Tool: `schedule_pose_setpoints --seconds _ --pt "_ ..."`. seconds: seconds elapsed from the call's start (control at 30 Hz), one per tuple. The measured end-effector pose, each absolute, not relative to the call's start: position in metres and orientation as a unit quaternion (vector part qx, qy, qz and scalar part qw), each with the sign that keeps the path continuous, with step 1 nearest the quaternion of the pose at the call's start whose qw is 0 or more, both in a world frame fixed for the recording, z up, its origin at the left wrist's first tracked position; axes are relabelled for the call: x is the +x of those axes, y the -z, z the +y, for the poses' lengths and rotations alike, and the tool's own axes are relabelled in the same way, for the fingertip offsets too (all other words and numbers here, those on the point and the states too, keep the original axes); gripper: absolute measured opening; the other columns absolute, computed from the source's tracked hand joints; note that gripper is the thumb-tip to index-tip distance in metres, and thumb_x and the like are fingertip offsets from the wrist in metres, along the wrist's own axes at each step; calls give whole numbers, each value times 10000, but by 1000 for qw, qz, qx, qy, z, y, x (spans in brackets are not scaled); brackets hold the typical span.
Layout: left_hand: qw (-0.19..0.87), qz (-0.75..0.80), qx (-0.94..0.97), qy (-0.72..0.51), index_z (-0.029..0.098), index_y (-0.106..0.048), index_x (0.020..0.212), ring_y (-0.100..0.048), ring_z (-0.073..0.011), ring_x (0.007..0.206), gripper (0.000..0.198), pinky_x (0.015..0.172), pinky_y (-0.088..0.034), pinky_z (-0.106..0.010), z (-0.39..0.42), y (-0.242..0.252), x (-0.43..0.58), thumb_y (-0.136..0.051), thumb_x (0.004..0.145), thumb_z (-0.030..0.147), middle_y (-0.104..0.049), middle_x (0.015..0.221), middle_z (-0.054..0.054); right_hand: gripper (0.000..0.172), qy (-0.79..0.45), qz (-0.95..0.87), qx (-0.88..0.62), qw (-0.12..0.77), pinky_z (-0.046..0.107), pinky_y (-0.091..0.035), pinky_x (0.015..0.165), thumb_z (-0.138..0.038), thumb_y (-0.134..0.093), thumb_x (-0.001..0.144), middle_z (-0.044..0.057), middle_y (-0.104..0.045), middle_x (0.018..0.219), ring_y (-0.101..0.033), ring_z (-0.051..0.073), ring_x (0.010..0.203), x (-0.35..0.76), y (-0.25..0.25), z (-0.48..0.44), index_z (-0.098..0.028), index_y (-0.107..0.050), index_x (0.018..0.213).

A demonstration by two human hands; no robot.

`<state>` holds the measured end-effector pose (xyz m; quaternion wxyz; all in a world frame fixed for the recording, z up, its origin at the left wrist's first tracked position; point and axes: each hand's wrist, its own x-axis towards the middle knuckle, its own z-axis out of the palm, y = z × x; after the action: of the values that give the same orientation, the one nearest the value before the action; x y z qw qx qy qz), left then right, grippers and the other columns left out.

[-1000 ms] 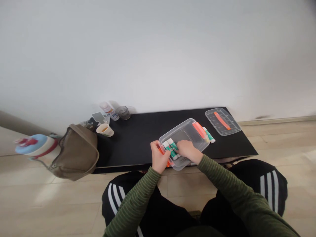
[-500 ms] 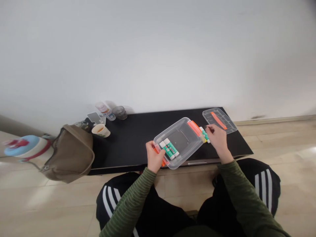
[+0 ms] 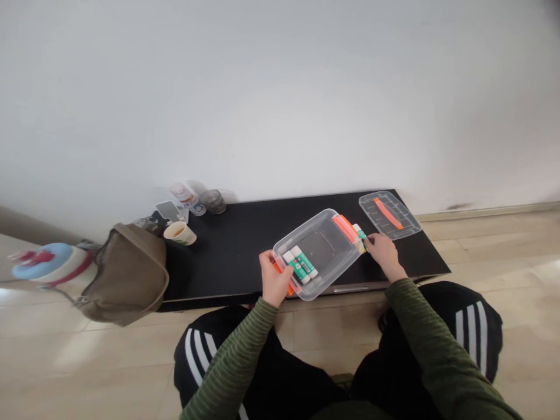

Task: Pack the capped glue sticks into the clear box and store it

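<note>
A clear plastic box (image 3: 326, 232) with orange clips sits near the front edge of a low black table (image 3: 245, 239). Two green-and-white glue sticks (image 3: 299, 262) lie inside at its near-left end. My left hand (image 3: 275, 279) grips the box's near-left corner by the orange clip. My right hand (image 3: 381, 252) is at the box's right side, fingers closed on another green-and-white glue stick (image 3: 361, 235) lying on the table beside the box.
The box's clear lid (image 3: 388, 214) with an orange strip lies at the table's far right. A paper cup (image 3: 179, 233), a glass (image 3: 214, 200), a small bottle (image 3: 186, 196) and a phone (image 3: 167, 209) stand at the left. A brown bag (image 3: 126, 274) and a blue-lidded bottle (image 3: 48, 265) sit on the floor.
My right hand left the glue sticks inside the box, swung out to the right and has closed on the glue stick beside the box. My left hand kept its hold.
</note>
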<state>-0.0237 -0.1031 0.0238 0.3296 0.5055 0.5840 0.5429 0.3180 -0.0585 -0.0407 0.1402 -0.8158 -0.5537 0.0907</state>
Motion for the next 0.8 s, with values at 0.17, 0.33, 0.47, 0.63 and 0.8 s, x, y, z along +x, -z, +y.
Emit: schedule_pose_setpoints --seconds 0.17,0.33,0.47,0.63,0.8 --pt "339 580 501 -546 210 -438 917 -527 -119 721 401 714 -463 -270 -103 -23 -24 -595 582 56 -485 844 38 333 -73 -575 -808 109 284 -413 727 -377 -545 882 130 -672 1066 -622 245 1008 317 39 -55 -165 -716 1074" --pt "342 584 498 -542 210 -435 917 -536 -123 735 399 724 -468 -276 -103 -25 -24 -594 587 50 -495 853 31 346 -69 -579 -807 88 288 -411 693 -393 -533 879 141 -693 1017 -652 250 938 316 36 -53 -155 -726 1039" --pt "335 580 504 -545 212 -435 910 -528 -123 741 398 727 -463 -277 -102 -22 -24 -597 587 47 -481 849 36 325 -72 -581 -806 89 297 -421 702 -367 -540 872 161 -711 997 -664 264 933 318 34 -53 -138 -735 994" --pt "329 581 511 -542 213 -445 933 -528 -132 786 412 766 -459 -289 -102 -18 -24 -607 591 50 -480 880 28 337 -119 -519 -810 247 310 -452 735 -416 -571 852 121 -747 932 -679 255 887 326 13 -60 -157 -752 970" --pt "325 586 513 -537 215 -441 930 -525 -138 806 408 785 -453 -300 -102 -16 -24 -613 598 52 -480 894 22 447 -161 -516 -709 454 307 -493 724 -519 -615 819 98 -750 957 -670 212 811 299 -45 -83 -158 -734 1055"
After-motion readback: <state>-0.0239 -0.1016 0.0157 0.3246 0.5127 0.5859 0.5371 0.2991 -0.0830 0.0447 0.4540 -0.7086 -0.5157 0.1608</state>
